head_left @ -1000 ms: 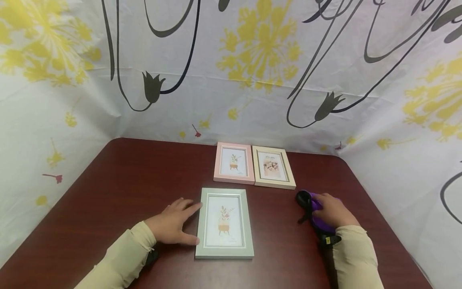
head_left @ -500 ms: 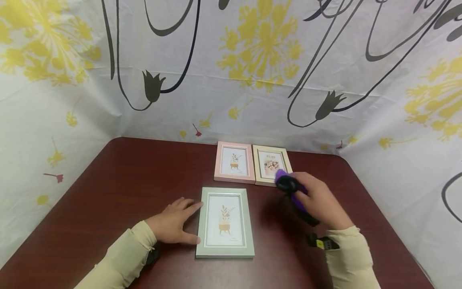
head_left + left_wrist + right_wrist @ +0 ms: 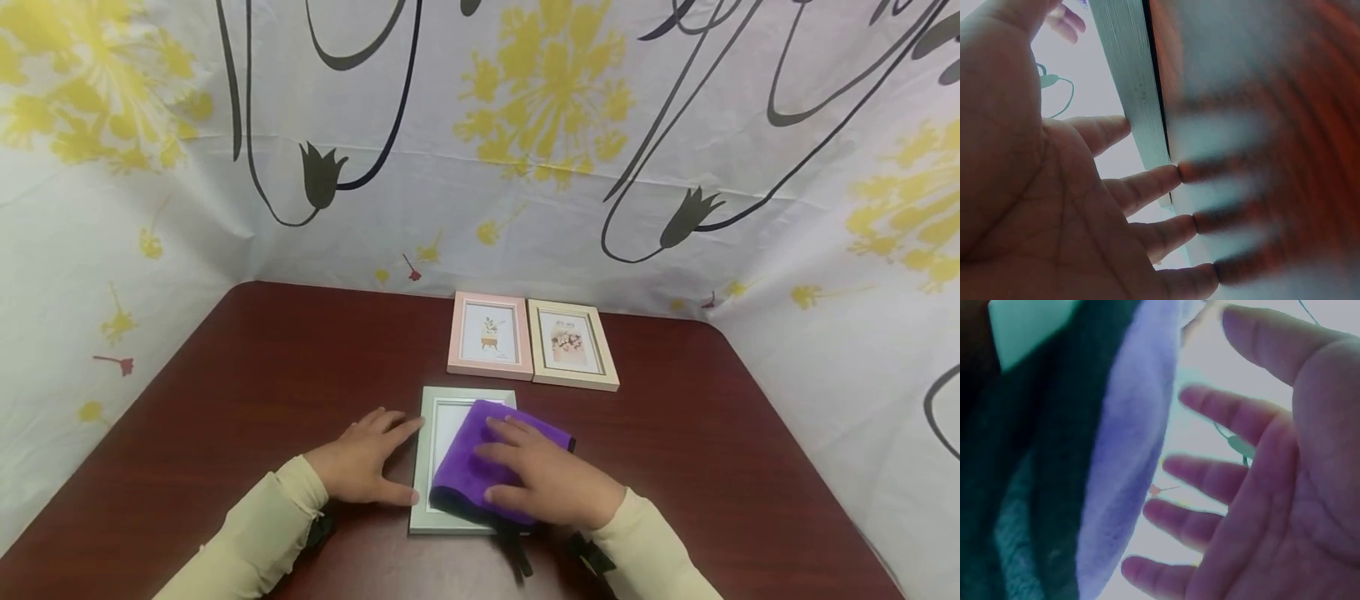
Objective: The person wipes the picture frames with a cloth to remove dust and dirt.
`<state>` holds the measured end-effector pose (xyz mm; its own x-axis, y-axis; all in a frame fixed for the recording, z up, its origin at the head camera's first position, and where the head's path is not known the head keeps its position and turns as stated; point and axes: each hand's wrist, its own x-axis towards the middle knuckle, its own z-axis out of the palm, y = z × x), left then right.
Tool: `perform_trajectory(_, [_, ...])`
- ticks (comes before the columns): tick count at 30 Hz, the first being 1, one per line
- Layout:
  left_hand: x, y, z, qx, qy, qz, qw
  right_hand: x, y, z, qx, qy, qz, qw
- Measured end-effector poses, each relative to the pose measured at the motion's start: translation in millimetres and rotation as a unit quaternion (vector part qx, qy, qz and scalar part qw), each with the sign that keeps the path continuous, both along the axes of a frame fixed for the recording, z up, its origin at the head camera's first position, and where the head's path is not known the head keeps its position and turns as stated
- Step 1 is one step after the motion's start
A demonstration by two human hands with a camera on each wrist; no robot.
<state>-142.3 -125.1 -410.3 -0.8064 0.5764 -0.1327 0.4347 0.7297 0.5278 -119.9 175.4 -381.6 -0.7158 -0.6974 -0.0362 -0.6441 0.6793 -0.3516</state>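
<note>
A pale green picture frame (image 3: pixel 461 394) lies flat on the table in the head view. My left hand (image 3: pixel 362 462) is spread at its left side, thumb and fingertips right at the frame's edge; the left wrist view shows that edge (image 3: pixel 1134 72) beyond the palm (image 3: pixel 1041 181). Over the frame's right part lies a folded purple cloth (image 3: pixel 471 454) with black trim and a hanging black strap. On top of the cloth rests my right hand (image 3: pixel 555 479), fingers extended. In the right wrist view those fingers reach toward the fuzzy purple cloth (image 3: pixel 1132 437). Most of the frame's picture is covered.
Behind the green frame, a pink picture frame (image 3: pixel 452 354) and a cream picture frame (image 3: pixel 609 358) lie side by side at the back of the dark red table (image 3: pixel 322 350). A white patterned sheet (image 3: pixel 405 208) hangs around the table's back and sides.
My right hand has brought the purple cloth from the table's right side, past the cream frame, onto the green frame, and its grip has loosened. The left hand stays in place.
</note>
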Motion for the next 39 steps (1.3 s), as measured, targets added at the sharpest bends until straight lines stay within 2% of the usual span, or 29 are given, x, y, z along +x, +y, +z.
perform_trajectory(3, [-0.3, 0.8, -0.5, -0.004, 0.002, 0.001, 1.0000, 1.7, -2.5, -4.5, 0.005, -0.005, -0.029, 0.9996])
perform_trajectory(6, [-0.6, 1.0, -1.6, -0.006, 0.004, 0.000, 1.0000, 3.4, -7.1, -10.1, 0.041, -0.017, -0.047, 0.9979])
perform_trajectory(9, [-0.8, 1.3, -1.6, -0.007, 0.005, 0.000, 1.0000, 4.7, -10.7, -13.9, 0.069, -0.023, -0.052, 0.9960])
perform_trajectory(14, [-1.7, 1.6, 1.5, -0.015, 0.007, 0.005, 0.9999, 1.8, -10.6, -16.5, 0.084, -0.016, -0.048, 0.9952])
perform_trajectory(19, [-4.4, 6.1, 3.7, -0.030, 0.003, 0.010, 0.9995, -11.4, -6.1, -21.8, 0.076, 0.005, -0.043, 0.9961])
perform_trajectory(25, [-5.1, 8.9, 3.4, -0.036, -0.002, 0.010, 0.9993, -39.6, -6.0, -24.8, 0.083, 0.009, -0.054, 0.9951])
perform_trajectory(28, [-5.0, 7.8, 4.3, -0.036, -0.004, 0.008, 0.9993, -47.7, -9.5, -22.3, 0.097, 0.001, -0.050, 0.9940])
perform_trajectory(31, [-5.0, 6.8, 6.1, -0.037, -0.006, 0.005, 0.9993, -47.9, -12.0, -19.3, 0.111, -0.009, -0.034, 0.9932])
perform_trajectory(39, [-5.1, 6.4, 5.6, -0.036, -0.002, 0.008, 0.9993, -28.9, -5.9, -12.8, 0.115, -0.040, 0.036, 0.9919])
